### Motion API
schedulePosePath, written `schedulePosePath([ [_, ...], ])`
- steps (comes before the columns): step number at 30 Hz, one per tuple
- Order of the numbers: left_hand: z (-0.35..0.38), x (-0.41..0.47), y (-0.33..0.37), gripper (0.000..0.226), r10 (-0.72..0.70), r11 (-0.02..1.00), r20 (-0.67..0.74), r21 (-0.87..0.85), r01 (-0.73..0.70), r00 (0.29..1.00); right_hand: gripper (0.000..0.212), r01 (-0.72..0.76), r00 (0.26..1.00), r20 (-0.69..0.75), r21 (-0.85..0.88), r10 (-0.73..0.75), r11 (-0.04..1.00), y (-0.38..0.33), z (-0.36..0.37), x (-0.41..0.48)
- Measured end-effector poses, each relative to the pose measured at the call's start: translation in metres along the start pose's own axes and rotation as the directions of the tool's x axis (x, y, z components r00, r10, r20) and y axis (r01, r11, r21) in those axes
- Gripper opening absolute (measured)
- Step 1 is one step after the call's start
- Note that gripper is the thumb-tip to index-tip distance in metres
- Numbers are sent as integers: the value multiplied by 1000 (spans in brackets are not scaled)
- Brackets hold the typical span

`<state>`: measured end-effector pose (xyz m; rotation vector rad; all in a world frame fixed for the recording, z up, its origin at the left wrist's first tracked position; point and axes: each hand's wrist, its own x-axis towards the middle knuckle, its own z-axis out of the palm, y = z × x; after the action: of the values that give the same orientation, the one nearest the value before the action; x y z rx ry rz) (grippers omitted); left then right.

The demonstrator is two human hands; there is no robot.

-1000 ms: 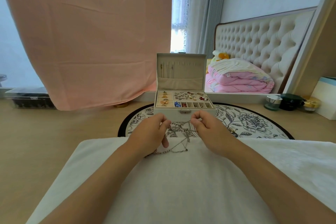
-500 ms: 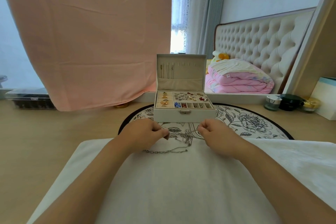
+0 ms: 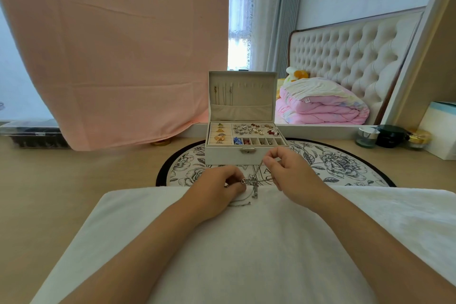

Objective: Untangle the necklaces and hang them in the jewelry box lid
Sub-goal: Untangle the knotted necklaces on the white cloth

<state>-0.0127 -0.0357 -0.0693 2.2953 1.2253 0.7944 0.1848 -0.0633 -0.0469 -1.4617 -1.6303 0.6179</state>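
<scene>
A tangle of thin silver necklaces [image 3: 253,184] hangs between my hands over the far edge of a white towel [image 3: 246,242]. My left hand [image 3: 217,186] pinches the chains at the knot, low on the towel. My right hand [image 3: 288,170] is raised a little and pinches one chain, pulling it up and to the right. A loose chain end lies on the towel below. The white jewelry box [image 3: 244,155] stands just behind my hands, its lid [image 3: 241,96] upright with a few chains hanging at its left side.
The box sits on a round floral mat [image 3: 340,165] on a wooden desk. Small jars [image 3: 389,138] and a white box stand at the right. A pink cloth [image 3: 111,57] hangs at the back left, with a dark organiser tray beneath it.
My right hand has lifted and pulled a chain up and to the right. My left hand stayed low, keeping its pinch on the knot. The tangle has stretched out between them.
</scene>
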Motion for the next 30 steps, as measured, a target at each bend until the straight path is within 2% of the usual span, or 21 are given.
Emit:
schedulePosePath([
  [2, -3, 0, 0, 8, -2, 997, -43, -83, -2, 999, 13, -31, 1000, -1, -48, 31, 998, 0, -2, 0],
  [5, -5, 2, 2, 13, -70, 964, -113, -264, 38, 991, 14, -91, 984, 137, -150, 112, 984, -1, -1, -2],
  [7, -4, 3, 6, 15, -77, 937, -108, -346, 36, 991, 6, -91, 972, 200, -159, 122, 983, -1, 4, -3],
  [8, -2, 4, 8, 16, -57, 944, -110, -329, 18, 992, 3, -75, 974, 201, -146, 104, 986, -1, 7, -4],
  [10, -1, 3, 12, 16, -21, 967, -120, -256, -11, 993, 21, 1, 982, 185, -129, 23, 992, 0, 8, -5],
  [12, -4, 3, 11, 18, -22, 970, -146, -242, -14, 989, 30, 51, 981, 192, -107, -30, 993, 0, 6, -5],
  [16, -15, 3, 4, 16, 7, 993, -146, -120, -25, 989, 24, 20, 974, 224, -168, 18, 986, -1, 1, -5],
  [20, -26, -1, 5, 19, 85, 972, -161, 230, -47, 983, 41, -1, 965, 248, -312, 83, 950, 0, 0, -6],
  [24, -35, 0, 0, 27, 114, 940, -170, 338, -50, 979, 44, -4, 979, 184, -410, 87, 912, 2, -6, -4],
  [27, -40, 0, -8, 26, 82, 908, -214, 418, 16, 973, 39, -24, 988, 129, -431, 88, 902, 5, -11, -3],
  [30, -43, 0, -11, 23, -30, 882, -244, 449, 140, 969, 29, -13, 991, 114, -470, 75, 883, 7, -15, -3],
])
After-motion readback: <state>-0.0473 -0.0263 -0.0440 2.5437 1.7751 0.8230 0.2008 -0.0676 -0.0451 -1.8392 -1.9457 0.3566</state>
